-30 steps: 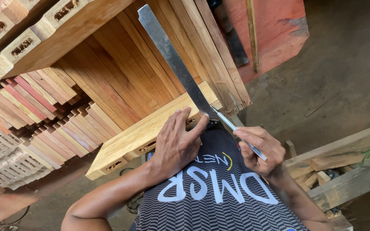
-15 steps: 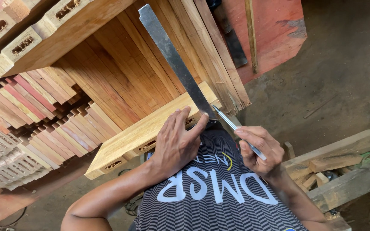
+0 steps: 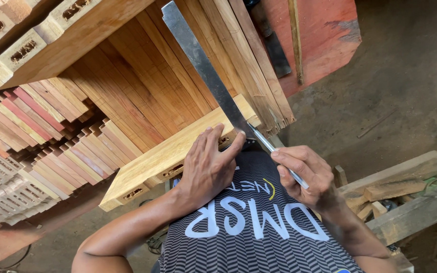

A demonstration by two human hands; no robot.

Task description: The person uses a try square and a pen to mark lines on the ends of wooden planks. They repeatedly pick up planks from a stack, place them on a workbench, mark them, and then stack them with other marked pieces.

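Left hand [image 3: 209,164] flat, fingers spread, pressing steel ruler [image 3: 203,68] on plank [image 3: 163,156] end corner, ruler's long axis running up-left; right hand [image 3: 307,174] pinches pencil [image 3: 274,151], tip toward ruler.

1. A single view, taken from a camera worn on the person's head.
2. It looks steeply down past the chest, close over the left hand [image 3: 206,169] and right hand [image 3: 307,177].
3. Beyond them it takes in stacked wooden boards [image 3: 142,86] and the dirt floor [image 3: 405,91].
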